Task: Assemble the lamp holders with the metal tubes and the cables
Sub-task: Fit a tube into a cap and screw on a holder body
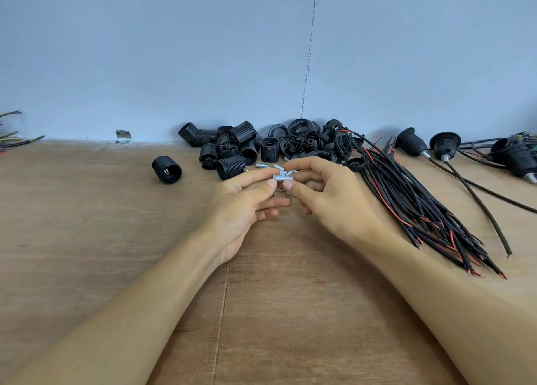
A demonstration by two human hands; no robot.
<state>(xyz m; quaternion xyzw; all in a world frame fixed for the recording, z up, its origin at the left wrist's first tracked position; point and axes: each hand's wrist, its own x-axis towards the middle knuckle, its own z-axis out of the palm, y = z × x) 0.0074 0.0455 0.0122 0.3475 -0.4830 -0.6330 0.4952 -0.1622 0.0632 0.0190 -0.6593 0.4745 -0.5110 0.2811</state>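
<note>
Your left hand and right hand together pinched one metal tube by its ends, held above the tabletop. Loose tubes and a heap of lamp holders lay just behind; the cables lay to the right.

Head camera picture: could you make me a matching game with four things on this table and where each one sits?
Things
1. metal tube
2. lone lamp holder
3. cable bundle
4. metal bracket

Places
A. at the foot of the wall, left of everything else listed
B. pinched between the left hand and the right hand
C. on its side on the table, apart from the pile of lamp holders
D. fanned out to the right of both hands

Pairs: 1-B, 2-C, 3-D, 4-A
</note>
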